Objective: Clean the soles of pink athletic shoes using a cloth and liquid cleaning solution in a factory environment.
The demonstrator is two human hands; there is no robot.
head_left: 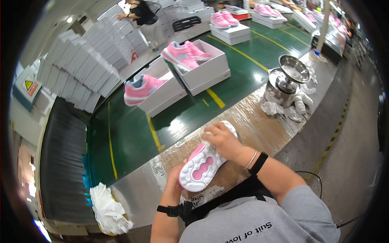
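A pink sneaker (pixel 207 164) with a white sole and a pink textured inset is tipped so that its sole faces up, above the wrapped worktop. My left hand (pixel 175 178) grips it along its left edge near the end closest to me; most of those fingers are hidden behind the shoe. Over the far half of the sole, my right hand (pixel 223 140) is closed on a small white cloth (pixel 208 137), pressed against the shoe's side. Part of the sole shows beyond its knuckles.
White shoeboxes (pixel 206 81) with pink sneakers (pixel 180 54) stand on the green conveyor (pixel 243 56). A metal dispenser (pixel 283 83) sits among crumpled white cloths (pixel 293 111) at right. A white cloth bundle (pixel 107 208) lies lower left. Behind, a person (pixel 142 16) stands near stacked boxes (pixel 77 67).
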